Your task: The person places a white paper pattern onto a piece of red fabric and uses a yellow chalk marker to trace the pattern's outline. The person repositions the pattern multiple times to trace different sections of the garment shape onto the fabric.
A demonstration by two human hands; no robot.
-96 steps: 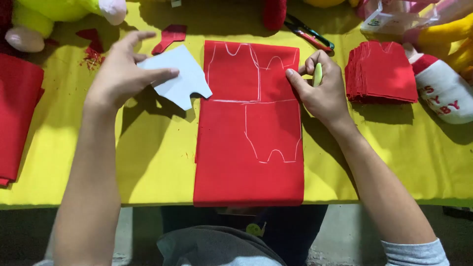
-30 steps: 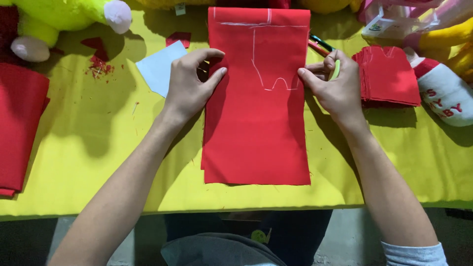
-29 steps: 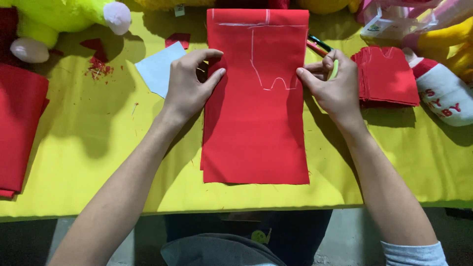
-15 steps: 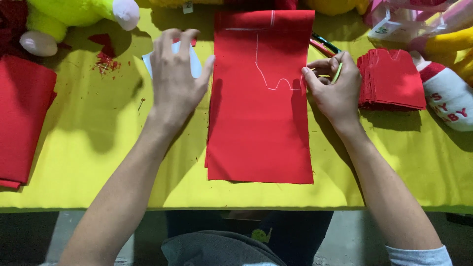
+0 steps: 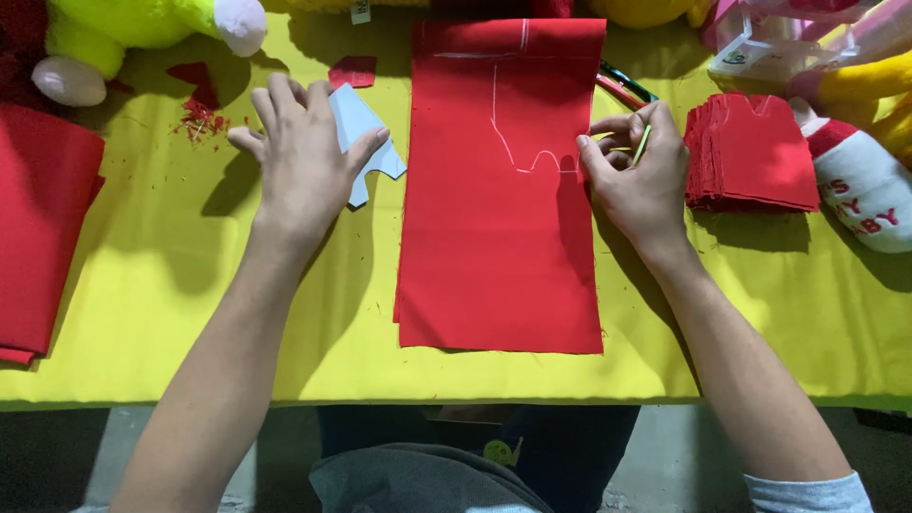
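A long red fabric strip (image 5: pixel 499 247) lies on the yellow tablecloth (image 5: pixel 171 313), with a white chalk outline (image 5: pixel 518 152) drawn near its far end. My left hand (image 5: pixel 304 161) rests flat, fingers spread, on a pale paper template (image 5: pixel 370 128) just left of the fabric. My right hand (image 5: pixel 636 180) pinches a thin green chalk stick (image 5: pixel 643 144), and its fingertips press on the fabric's right edge beside the outline.
A stack of cut red pieces (image 5: pixel 750 157) sits to the right, folded red cloth (image 5: pixel 43 228) at the far left. Plush toys (image 5: pixel 142 24) line the far edge, with a red-and-white one (image 5: pixel 860 195) at right. Red scraps (image 5: pixel 195 114) and pens (image 5: pixel 622 85) lie near the back.
The red fabric has been slid away from me, so only one chalk outline shows. My left hand has left the fabric and moved left onto the paper template. The right hand stayed at the fabric's edge.
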